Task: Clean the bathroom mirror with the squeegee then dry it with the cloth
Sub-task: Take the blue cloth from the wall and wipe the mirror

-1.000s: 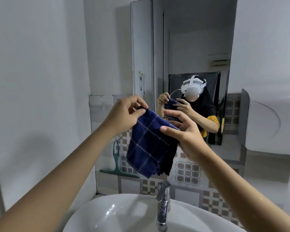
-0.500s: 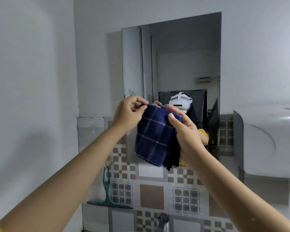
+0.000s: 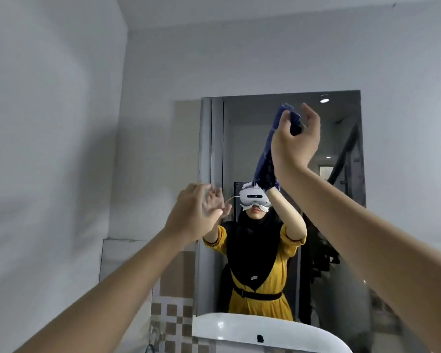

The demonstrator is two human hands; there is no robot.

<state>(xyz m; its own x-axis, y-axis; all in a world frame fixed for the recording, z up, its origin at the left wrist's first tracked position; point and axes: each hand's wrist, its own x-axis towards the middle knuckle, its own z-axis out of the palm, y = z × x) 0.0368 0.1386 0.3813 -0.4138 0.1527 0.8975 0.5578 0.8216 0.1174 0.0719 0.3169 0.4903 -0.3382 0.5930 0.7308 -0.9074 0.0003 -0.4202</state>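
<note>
right hand point(image 3: 294, 146): reaching up toward 1 o'clock in the view, near the top of the mirror; the fingers point(image 3: 285, 121) are curling over the upper end of the cloth and gripping it, the thumb standing apart at the right.
cloth point(image 3: 266, 161): dark blue, hanging in a narrow bunch from the right hand down toward 6 o'clock of that hand; it is lying close against the glass, but whether it is touching the glass cannot be told.
left hand point(image 3: 196, 212): hovering at about 9 o'clock of the cloth's lower end, well apart from it; the fingers are spreading loosely and holding nothing; the outline is blurring.
mirror point(image 3: 341, 225): hanging on the white wall ahead, filling the middle and the 3 o'clock side of the view; it is showing the person in a yellow garment with both arms lifting.
sink point(image 3: 239, 329): white rim point(image 3: 329, 335) is showing at 6 o'clock, below the mirror.
tiles point(image 3: 173, 319): brown and cream squares are sitting at 7 o'clock, beside the sink.
squeegee: not showing in this view.
</note>
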